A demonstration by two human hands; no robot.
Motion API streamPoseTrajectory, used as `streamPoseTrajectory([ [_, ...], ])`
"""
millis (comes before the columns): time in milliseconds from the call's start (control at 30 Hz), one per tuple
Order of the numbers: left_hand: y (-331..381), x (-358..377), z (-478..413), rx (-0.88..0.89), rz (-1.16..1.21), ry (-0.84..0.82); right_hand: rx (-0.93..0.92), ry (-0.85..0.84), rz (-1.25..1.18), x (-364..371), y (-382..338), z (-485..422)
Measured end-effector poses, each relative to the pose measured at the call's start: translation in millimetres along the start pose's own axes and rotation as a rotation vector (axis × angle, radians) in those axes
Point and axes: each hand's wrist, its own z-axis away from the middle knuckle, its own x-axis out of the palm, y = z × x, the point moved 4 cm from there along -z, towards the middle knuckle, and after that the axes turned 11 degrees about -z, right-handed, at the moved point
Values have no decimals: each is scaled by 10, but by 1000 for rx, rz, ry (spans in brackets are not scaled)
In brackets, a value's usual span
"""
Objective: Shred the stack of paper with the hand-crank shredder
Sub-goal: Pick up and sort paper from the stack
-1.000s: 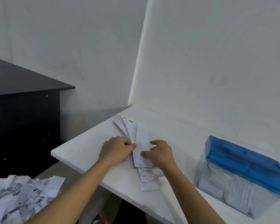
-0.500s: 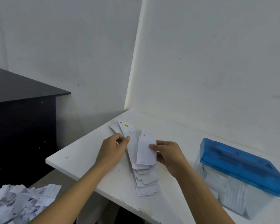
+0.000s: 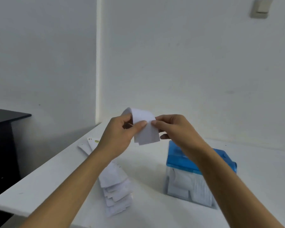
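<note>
My left hand (image 3: pixel 117 137) and right hand (image 3: pixel 176 130), close together, each pinch an edge of the curled slip (image 3: pixel 146 130) in the air, the stack (image 3: pixel 115 186) lying below and the shredder (image 3: pixel 182 181) to its right, so I should pull it flat and square before feeding.

Above the blue-lidded shredder (image 3: pixel 184 159), the left hand (image 3: pixel 118 137) and right hand (image 3: pixel 176 129) pinch a folded paper slip (image 3: pixel 145 127); the stack (image 3: pixel 115 183) lies left of it.
</note>
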Motion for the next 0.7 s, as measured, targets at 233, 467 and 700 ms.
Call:
streamPoseTrajectory([
  [233, 379, 834, -316, 155, -209, -154, -32, 160, 301, -890, -69, 221],
  [467, 178, 1331, -424, 125, -338, -395, 77, 186, 458, -1187, 386, 274],
  [700, 153, 1340, -433, 101, -303, -414, 47, 185, 431, -1232, 539, 303],
])
